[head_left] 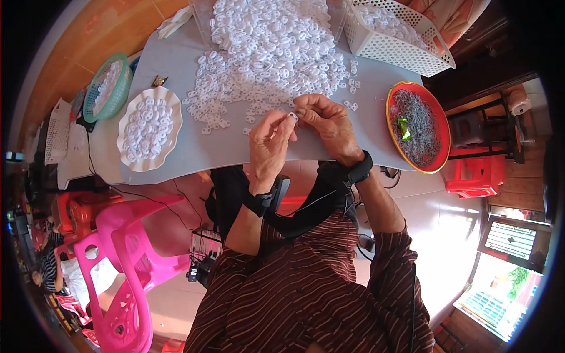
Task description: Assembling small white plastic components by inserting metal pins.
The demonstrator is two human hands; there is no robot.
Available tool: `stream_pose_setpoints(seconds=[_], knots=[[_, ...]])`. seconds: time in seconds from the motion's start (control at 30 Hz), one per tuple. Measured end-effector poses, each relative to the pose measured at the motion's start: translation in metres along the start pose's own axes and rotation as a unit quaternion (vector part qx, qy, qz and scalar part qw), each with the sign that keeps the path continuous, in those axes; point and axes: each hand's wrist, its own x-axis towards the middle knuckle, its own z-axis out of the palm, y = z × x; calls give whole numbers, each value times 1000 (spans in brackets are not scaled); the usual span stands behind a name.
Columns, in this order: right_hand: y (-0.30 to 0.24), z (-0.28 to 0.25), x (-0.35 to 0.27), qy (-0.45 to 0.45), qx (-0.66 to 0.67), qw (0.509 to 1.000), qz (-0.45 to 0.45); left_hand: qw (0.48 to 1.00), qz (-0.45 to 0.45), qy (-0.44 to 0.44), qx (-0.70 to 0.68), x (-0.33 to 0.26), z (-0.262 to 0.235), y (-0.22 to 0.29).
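Observation:
My left hand (pixel 269 143) and my right hand (pixel 326 125) meet over the near edge of a grey table (pixel 200 147). Together they pinch one small white plastic piece (pixel 292 116) between their fingertips. Just beyond the hands lies a big heap of the same white pieces (pixel 271 53). A white scalloped plate (pixel 148 127) with several of the pieces sits to the left. A red round tray (pixel 419 126) holding thin grey wire bits and a green scrap stands to the right.
A white perforated basket (pixel 391 35) with more pieces sits at the far right, a green basket (pixel 106 86) at the far left. A pink plastic chair (pixel 126 259) stands lower left, a red stool (pixel 475 176) right. Black cables hang below the table.

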Motion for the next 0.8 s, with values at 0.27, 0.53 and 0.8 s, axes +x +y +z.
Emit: stream_pose_setpoints(seconds=[0.27,0.53,0.8], knots=[[-4,-8,-1,-28,-28,999,6,999,-3,-38,-33,-1,-3,-2],[-1,-5,0,-49,41,998,-20,999,-12,-24,-30,0,-3,-4],[-1,-4,1,-24,45,999,-10,999,-11,-21,-31,0,0,-2]])
